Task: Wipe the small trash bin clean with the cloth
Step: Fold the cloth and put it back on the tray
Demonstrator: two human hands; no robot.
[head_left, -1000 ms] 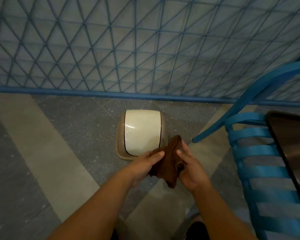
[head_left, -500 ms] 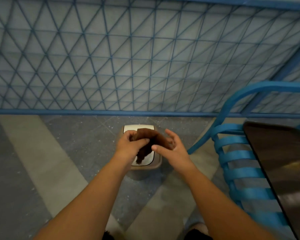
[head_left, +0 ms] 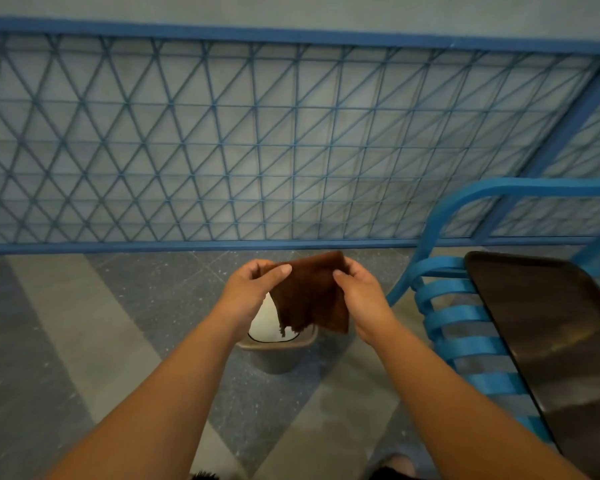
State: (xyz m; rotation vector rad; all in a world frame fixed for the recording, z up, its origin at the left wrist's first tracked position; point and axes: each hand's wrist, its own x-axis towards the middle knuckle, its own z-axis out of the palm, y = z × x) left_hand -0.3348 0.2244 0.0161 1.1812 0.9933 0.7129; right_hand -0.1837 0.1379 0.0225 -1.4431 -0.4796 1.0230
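A brown cloth [head_left: 310, 296] hangs spread between both hands, above the bin. My left hand [head_left: 253, 289] pinches its upper left corner. My right hand [head_left: 359, 294] grips its right edge. The small trash bin [head_left: 278, 353] stands on the floor below, grey-brown with a cream swing lid [head_left: 265, 323]. The cloth and my hands cover most of the lid; only its near left part shows.
A blue wire-mesh fence [head_left: 257, 143] runs across the back, just beyond the bin. A blue slatted chair [head_left: 465, 317] stands at the right, with a dark tabletop [head_left: 551, 341] over it. Grey and beige floor tiles [head_left: 84, 323] stretch to the left.
The cloth was bunched up between my hands; now it is opened out flat and held by its top. My view has tilted up, showing more fence and less floor.
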